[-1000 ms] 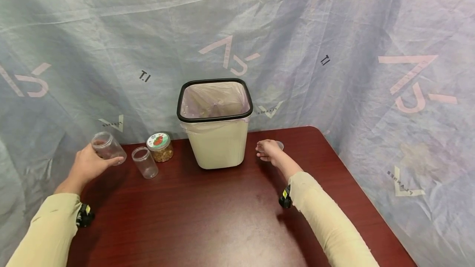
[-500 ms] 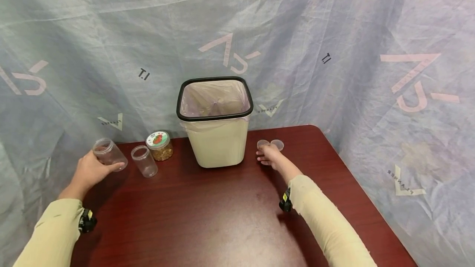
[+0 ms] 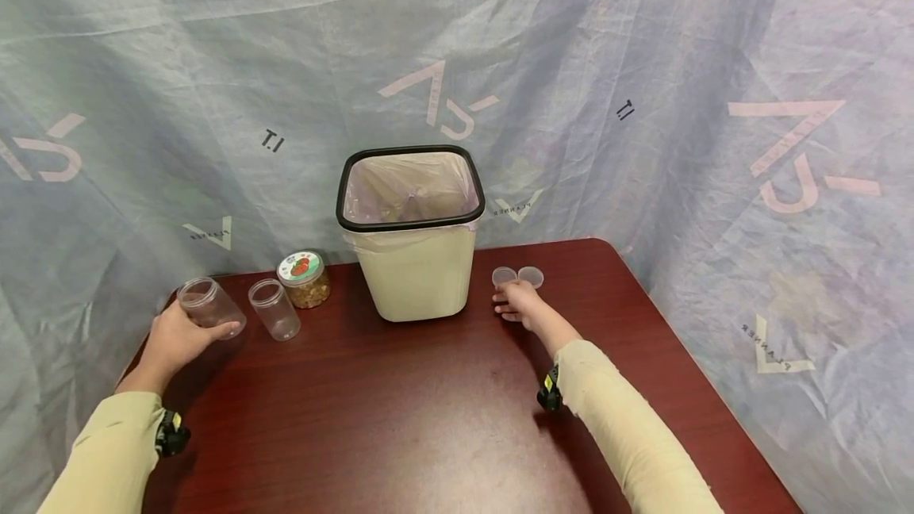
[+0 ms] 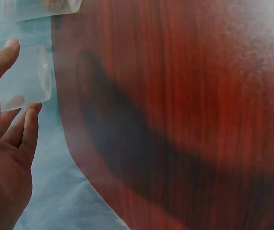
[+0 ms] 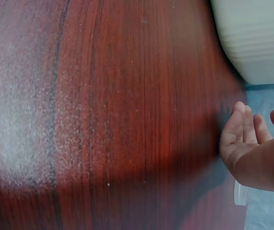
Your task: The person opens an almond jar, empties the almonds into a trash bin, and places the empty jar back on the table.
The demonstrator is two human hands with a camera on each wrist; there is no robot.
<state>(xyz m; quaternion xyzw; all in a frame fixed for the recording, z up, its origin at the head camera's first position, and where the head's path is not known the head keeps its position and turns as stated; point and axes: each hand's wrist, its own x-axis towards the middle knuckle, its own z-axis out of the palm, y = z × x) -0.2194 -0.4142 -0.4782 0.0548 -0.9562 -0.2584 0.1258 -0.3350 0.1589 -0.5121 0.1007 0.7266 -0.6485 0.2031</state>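
Note:
My left hand (image 3: 178, 335) holds a clear, lidless plastic jar (image 3: 211, 306), tilted in the head view, near the table's left edge. In the left wrist view the thumb and fingers curve round that jar (image 4: 29, 76); whether its base touches the table I cannot tell. Beside it stands a second clear open jar (image 3: 274, 312). My right hand (image 3: 520, 301) is low over the table with loosely bent fingers, close to a clear round lid (image 3: 504, 275). A second clear lid (image 3: 531, 276) lies to its right. Something clear shows faintly under the right fingers. The right wrist view shows nothing pinched.
A cream bin (image 3: 414, 276) with a black rim and plastic liner stands at the back middle. Left of it is a lidded jar (image 3: 305, 282) of brownish food with a green and red label. Grey fabric (image 3: 571, 101) hangs behind the dark red table (image 3: 428, 403).
My left hand has lowered the jar toward the table. The right hand has shifted slightly toward me, and both clear lids have come into view behind it.

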